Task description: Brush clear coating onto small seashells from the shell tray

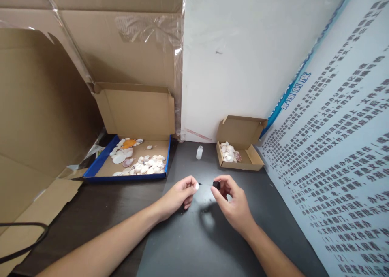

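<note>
Nearest to us, our two forearms reach in from the bottom edge over the dark tabletop, and our hands meet just above its middle. Our left hand is closed narrow, thumb and fingertips pinching a small white shell that sticks out toward the right. A thin dark tip shows just beside the shell, pointing at it from the right; it is too small for us to tell what it is. Our right hand is likewise closed narrow, fingertips holding a small black cap at the same height as the shell, the two lying near each other but apart. The cap's long axis seems to run left to right toward the shell, though at this size we cannot be sure.

Further back, a small clear bottle stands upright on the tabletop, between two boxes. To its left lies a blue-edged cardboard tray with its lid raised, holding many pale shells and one orange one. To the right sits a small open cardboard box with a few shells heaped in its left end. Behind stand large cardboard sheets, a white wall, and on the right a printed poster.
</note>
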Demonstrator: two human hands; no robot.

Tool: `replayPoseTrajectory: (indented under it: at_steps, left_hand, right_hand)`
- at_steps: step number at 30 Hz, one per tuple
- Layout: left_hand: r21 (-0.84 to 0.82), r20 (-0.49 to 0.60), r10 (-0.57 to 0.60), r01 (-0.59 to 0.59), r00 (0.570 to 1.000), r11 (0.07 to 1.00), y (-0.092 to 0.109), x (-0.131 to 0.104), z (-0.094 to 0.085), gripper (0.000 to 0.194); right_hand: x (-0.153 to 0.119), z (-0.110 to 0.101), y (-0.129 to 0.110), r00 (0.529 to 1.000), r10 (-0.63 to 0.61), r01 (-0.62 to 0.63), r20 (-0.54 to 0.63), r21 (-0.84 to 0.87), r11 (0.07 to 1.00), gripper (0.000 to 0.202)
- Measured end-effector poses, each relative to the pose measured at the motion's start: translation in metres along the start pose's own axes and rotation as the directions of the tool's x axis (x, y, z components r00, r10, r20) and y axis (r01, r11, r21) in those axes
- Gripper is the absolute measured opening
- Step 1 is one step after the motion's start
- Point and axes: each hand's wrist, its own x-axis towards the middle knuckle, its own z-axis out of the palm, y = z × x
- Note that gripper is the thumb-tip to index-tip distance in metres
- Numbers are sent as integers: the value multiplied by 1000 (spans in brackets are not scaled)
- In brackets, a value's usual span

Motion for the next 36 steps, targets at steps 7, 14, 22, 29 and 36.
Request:
replayPoseTrajectory:
  at_steps: [7, 14, 22, 29, 36]
  left_hand:
    - [10, -6, 1, -1, 1000, 1000, 3, -1, 3, 21]
    - [-33, -26, -23, 22, 999, 999, 5, -1, 2, 18]
    - [-106, -71, -39, 31, 997, 994, 9, -1, 5, 20]
    - [-127, -98, -14, 1, 995, 992, 11, -1, 5, 22]
    - [-122, -137, -42, 25, 990, 992, 13, -2, 5, 28]
  right_hand:
    - [3, -1, 2, 1000, -2, 2, -21, 0, 1000, 13]
    - [2, -1, 2, 1000, 2, -2, -31, -14, 1000, 14]
    - [3, -1, 4, 999, 16, -17, -43, -29, 999, 14]
    - [3, 0, 1, 1000, 18, -19, -17, -31, 999, 13]
    - [2, 0, 2, 1000, 17, -18, -23, -57, 998, 13]
